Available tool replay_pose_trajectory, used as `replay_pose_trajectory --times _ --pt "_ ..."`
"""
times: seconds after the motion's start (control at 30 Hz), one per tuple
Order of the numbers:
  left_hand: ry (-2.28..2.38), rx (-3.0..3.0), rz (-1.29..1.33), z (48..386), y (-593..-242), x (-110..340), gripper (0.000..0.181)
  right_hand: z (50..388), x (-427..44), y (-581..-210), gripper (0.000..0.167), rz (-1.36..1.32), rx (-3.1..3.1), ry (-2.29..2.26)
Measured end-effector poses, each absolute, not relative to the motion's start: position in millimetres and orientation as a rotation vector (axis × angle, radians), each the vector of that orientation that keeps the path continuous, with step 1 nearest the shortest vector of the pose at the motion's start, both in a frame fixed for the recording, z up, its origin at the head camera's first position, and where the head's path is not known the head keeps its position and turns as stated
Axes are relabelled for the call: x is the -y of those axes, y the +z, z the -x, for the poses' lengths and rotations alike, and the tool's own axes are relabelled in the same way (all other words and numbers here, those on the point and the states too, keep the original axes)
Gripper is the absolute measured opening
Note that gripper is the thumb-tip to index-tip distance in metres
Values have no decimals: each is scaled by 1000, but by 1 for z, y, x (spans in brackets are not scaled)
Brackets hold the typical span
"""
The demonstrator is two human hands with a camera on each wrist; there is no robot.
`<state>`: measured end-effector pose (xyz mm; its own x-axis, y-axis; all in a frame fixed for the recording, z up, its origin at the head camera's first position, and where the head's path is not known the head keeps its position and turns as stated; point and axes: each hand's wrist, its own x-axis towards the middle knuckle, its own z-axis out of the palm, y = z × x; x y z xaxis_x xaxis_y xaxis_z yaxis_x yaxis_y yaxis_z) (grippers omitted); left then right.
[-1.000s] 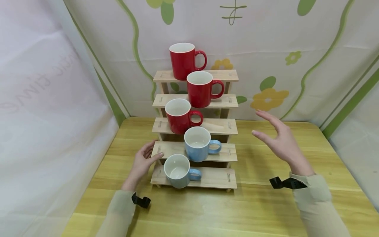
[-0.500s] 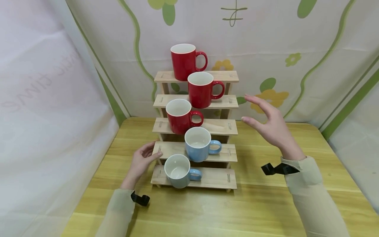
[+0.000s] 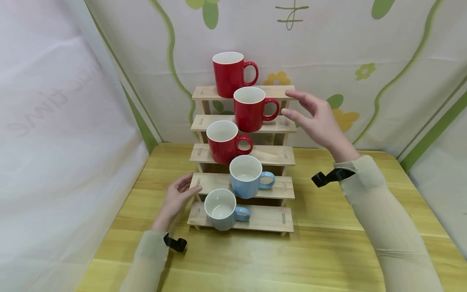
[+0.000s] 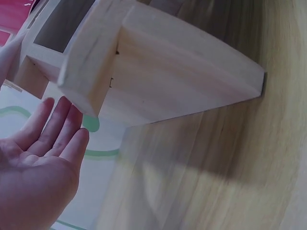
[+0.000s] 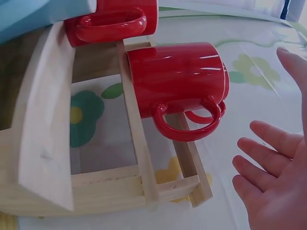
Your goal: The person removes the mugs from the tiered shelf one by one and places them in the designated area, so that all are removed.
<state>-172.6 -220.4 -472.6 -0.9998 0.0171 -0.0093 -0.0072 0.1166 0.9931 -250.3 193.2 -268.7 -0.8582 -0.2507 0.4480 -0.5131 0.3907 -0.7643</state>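
Note:
A stepped wooden shelf rack (image 3: 268, 218) carries a mug on each of its several boards. From the top down come a red mug (image 3: 228, 78), a second red mug (image 3: 249, 115), a third red mug (image 3: 223, 151), a light blue mug (image 3: 245, 185) and a lower light blue mug (image 3: 221, 219). My left hand (image 3: 176, 199) is at the rack's left side, thumb resting on the second-lowest board's end; its fingers (image 4: 50, 129) extend loosely beside the wood. Holding nothing, my right hand (image 3: 322, 123) hovers right of the second red mug's handle, fingers and thumb apart.
The rack stands on a wooden table (image 3: 240, 261). A white printed cloth (image 3: 313, 44) hangs close behind it, and another cloth (image 3: 65, 162) hangs to the left. Black wrist straps (image 3: 333, 176) sit over both sleeves.
My right hand has moved left and up, from beside the rack to near the second red mug's handle. My left hand stays at the rack; the mugs have not moved on their boards.

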Motion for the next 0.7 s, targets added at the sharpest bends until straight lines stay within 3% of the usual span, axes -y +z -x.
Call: replay_pose_trajectory --times 0.7 --pt "1911 -2413 -51 175 -461 227 68 297 -175 -226 57 -494 2364 1676"
